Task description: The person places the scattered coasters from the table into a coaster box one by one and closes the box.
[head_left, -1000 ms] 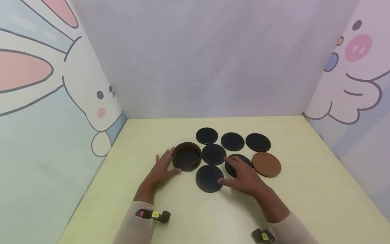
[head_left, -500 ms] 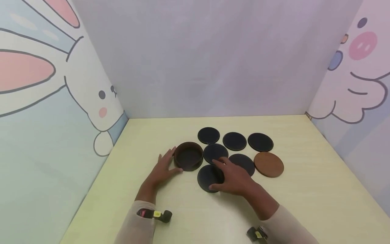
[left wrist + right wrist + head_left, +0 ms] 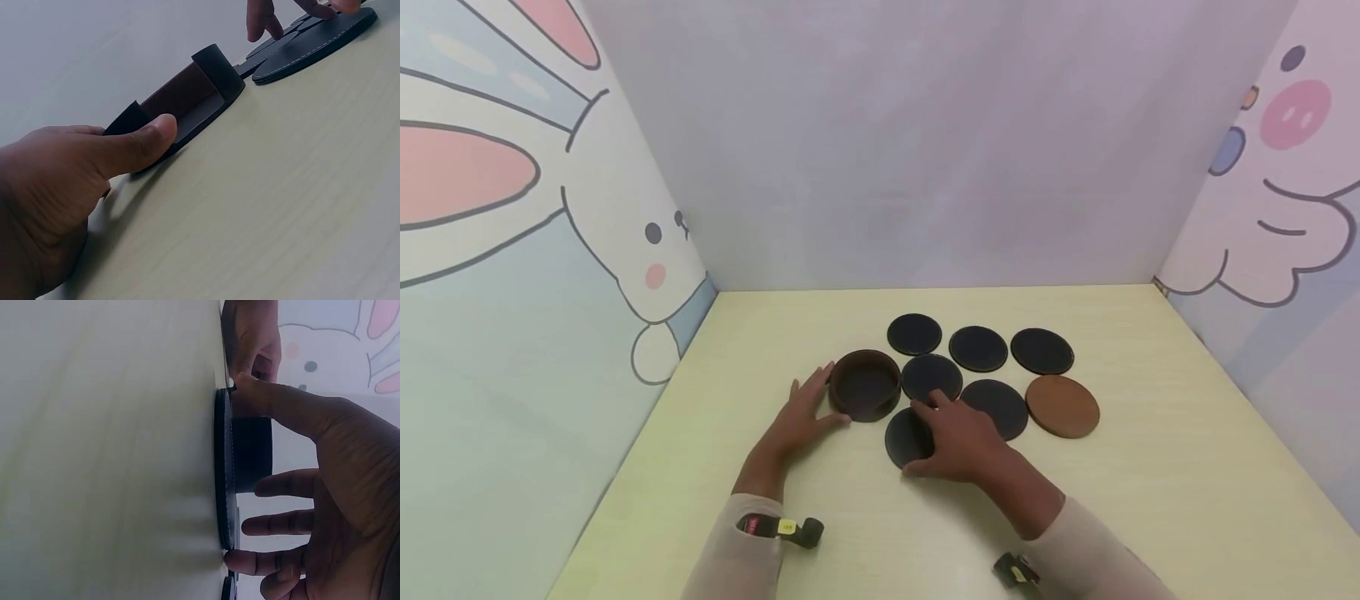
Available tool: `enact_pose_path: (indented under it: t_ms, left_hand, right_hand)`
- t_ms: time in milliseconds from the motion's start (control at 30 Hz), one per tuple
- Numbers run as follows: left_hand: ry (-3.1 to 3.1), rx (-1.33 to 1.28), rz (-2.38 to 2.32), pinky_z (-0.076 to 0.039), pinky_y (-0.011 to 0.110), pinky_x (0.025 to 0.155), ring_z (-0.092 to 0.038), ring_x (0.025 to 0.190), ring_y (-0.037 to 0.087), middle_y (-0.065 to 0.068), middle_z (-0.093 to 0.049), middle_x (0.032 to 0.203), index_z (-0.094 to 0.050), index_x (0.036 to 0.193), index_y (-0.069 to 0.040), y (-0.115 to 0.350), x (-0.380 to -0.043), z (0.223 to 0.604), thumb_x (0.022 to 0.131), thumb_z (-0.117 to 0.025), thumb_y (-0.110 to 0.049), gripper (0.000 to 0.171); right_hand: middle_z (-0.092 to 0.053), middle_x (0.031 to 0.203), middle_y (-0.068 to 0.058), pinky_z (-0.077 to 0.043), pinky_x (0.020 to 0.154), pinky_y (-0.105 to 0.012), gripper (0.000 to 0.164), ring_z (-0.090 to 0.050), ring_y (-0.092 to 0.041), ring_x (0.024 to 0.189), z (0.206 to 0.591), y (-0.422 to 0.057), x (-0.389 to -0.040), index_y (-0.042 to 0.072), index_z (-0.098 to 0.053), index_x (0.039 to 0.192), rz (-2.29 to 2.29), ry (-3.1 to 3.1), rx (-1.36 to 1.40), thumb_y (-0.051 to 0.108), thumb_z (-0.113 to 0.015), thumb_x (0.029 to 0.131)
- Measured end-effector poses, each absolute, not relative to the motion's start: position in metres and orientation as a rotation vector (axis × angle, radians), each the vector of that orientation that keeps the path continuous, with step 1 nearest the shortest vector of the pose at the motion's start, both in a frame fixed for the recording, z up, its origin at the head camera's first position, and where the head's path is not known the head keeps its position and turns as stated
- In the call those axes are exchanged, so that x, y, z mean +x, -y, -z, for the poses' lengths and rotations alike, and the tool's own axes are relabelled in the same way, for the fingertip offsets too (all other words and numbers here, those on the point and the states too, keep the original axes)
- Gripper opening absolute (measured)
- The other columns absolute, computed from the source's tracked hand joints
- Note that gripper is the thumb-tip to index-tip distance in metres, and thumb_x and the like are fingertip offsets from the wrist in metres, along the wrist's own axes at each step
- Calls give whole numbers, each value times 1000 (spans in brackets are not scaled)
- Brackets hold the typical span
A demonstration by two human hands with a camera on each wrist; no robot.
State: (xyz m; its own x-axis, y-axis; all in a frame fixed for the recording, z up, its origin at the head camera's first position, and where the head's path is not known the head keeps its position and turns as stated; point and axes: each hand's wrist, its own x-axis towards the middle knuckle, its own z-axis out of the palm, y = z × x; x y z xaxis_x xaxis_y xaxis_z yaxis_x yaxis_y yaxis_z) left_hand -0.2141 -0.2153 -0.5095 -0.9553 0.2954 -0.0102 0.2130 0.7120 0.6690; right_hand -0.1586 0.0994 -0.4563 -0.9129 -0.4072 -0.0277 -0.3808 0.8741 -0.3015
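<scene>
My left hand [image 3: 797,422] grips the left side of a round, dark brown coaster holder [image 3: 220,74], its thumb at the notch in the wall and its other fingers behind. To the right, my right hand [image 3: 961,443] spreads low over the nearest black coaster [image 3: 902,440], covering its right part. The right wrist view shows the thumb over one end of this stitched, layered-looking coaster [image 3: 224,469], with the fingertips [image 3: 237,561] around the other end. Nothing is pinched between them.
Behind and right of the hands lie several black coasters [image 3: 977,348] in loose rows. One brown disc [image 3: 1063,406] lies at their right end. The pale wooden table [image 3: 1165,467] meets a plain back wall [image 3: 910,167] and side walls with cartoon animals.
From over the black coasters to the right, my right hand has moved left and slightly toward me, over the nearest coaster. The left hand stays at the holder.
</scene>
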Motion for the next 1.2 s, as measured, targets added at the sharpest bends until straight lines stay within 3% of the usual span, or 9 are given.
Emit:
enact_pose_path:
  t_ms: [233, 733, 1000, 1200]
  left_hand:
    - [-2802, 402, -1065, 0, 66, 140, -11, 173, 37, 7, -22, 184, -20, 177, -26, 217, -213, 511, 94, -81, -55, 107]
    - [-2816, 435, -1047, 4, 58, 142, -16, 173, 31, 4, -24, 183, -20, 177, -24, 217, -214, 510, 95, -81, -54, 107]
    - [-2820, 464, -1046, 3, 61, 141, -17, 172, 34, 6, -26, 183, -21, 177, -21, 216, -214, 510, 95, -82, -52, 107]
    - [-2810, 423, -1048, 1, 63, 141, -14, 173, 36, 6, -23, 184, -20, 177, -25, 215, -212, 508, 95, -81, -54, 106]
  right_hand:
    - [-60, 147, -12, -61, 72, -56, 101, -68, -44, 112, 450, -90, -157, 19, -62, 156, 402, -2937, -614, 67, -94, 73]
    - [-56, 134, -17, -60, 73, -52, 94, -59, -37, 108, 450, -76, -157, 14, -65, 150, 352, -2929, -571, 54, -98, 72]
    - [-56, 130, -19, -59, 71, -49, 91, -52, -34, 110, 453, -74, -157, 14, -63, 150, 345, -2934, -606, 48, -95, 72]
    - [-58, 131, -19, -59, 73, -47, 92, -50, -33, 114, 453, -74, -157, 17, -63, 153, 280, -2940, -617, 52, -93, 73]
